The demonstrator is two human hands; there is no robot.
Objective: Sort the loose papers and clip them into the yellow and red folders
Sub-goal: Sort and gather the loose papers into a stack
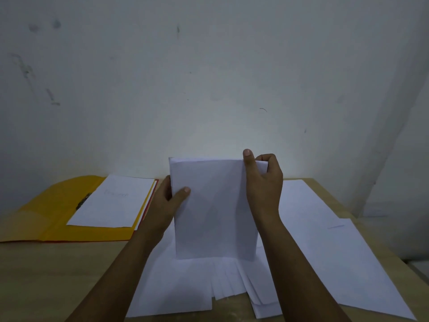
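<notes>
Loose papers (209, 287) below hand-held sheets (213, 205); folder page writing (116, 194) illegible

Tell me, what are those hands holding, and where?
An upright stack of white paper sheets: the left hand grips its left edge, the right hand pinches its top right corner.

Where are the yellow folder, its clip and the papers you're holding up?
yellow folder (58, 201): head view, bare left flap.
clip (83, 201): head view, middle of the dark metal bar.
held papers (213, 205): head view, centre of the front sheet.
</notes>
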